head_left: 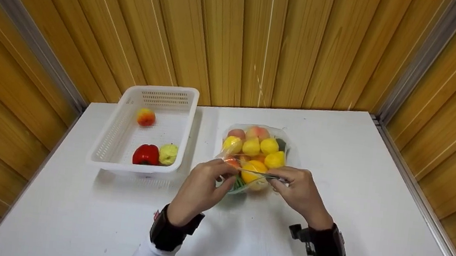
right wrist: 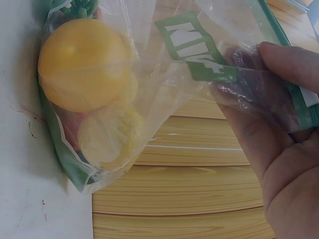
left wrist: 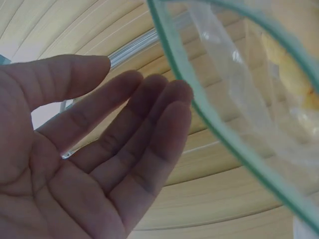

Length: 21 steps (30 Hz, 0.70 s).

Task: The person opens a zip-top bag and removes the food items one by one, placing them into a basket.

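A clear plastic zip bag (head_left: 253, 159) with a green-edged mouth lies in front of me. Inside are peaches (head_left: 258, 132), several lemons (head_left: 251, 146), a larger orange-yellow fruit (right wrist: 83, 64) and something green. My right hand (head_left: 301, 195) pinches the right end of the bag's mouth; in the right wrist view the thumb lies along the green zip edge (right wrist: 275, 22). At the mouth's left end is my left hand (head_left: 203, 185). Seen from the left wrist, its fingers are loosely bent, thumb apart, with the fingertips beside the green edge (left wrist: 224, 132) and nothing gripped.
Left of the bag, a white plastic basket (head_left: 188, 130) stands on the white table (head_left: 373, 213). It holds a red-yellow peach (head_left: 146, 117), a red bell pepper (head_left: 146, 154) and a pale green fruit (head_left: 168, 154). Wood-patterned panels (head_left: 251, 40) enclose the table's back and sides.
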{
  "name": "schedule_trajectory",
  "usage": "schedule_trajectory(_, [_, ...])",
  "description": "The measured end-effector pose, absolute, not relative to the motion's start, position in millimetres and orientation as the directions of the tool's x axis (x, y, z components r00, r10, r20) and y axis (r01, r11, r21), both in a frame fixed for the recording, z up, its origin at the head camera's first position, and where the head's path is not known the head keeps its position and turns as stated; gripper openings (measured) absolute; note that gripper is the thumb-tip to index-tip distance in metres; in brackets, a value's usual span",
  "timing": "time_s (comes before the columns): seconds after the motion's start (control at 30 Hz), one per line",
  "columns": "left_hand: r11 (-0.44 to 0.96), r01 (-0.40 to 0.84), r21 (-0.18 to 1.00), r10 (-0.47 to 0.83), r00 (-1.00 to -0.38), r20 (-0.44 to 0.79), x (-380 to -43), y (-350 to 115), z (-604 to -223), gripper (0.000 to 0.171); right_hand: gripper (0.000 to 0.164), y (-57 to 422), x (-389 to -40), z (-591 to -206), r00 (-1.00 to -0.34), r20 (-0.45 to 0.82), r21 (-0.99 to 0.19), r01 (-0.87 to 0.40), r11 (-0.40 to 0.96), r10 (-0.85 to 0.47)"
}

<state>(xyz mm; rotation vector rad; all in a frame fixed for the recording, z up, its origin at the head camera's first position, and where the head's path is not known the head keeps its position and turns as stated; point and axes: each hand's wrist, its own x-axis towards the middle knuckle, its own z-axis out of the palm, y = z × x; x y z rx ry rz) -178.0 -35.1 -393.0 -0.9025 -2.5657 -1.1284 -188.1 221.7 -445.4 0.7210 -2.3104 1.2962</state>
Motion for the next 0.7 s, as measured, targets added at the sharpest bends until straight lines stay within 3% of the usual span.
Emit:
schedule_trajectory(0.27, [0.592, 0.605, 0.533, 0.536, -0.789, 0.3, -184.7, -19.3, -412.0, 0.009, 0.019, 221.4, -188.3, -446.6, -0.778, 0.579, -0.643, -0.619, 0.45, -0.243])
schedule_trajectory(0.5, [0.621, 0.606, 0.498, 0.502, -0.795, 0.341, -200.1, -11.1, -433.1, 0.019, 0.018, 221.7, -188.5, -446.3, -0.783, 0.573, -0.65, -0.613, 0.449, -0.241])
schedule_trajectory(0.7, [0.672, 0.58, 0.461, 0.466, -0.814, 0.346, -209.5, -9.3, -446.3, 0.016, 0.019, 221.6, -188.0, -445.6, -0.791, 0.561, -0.639, -0.601, 0.479, -0.244])
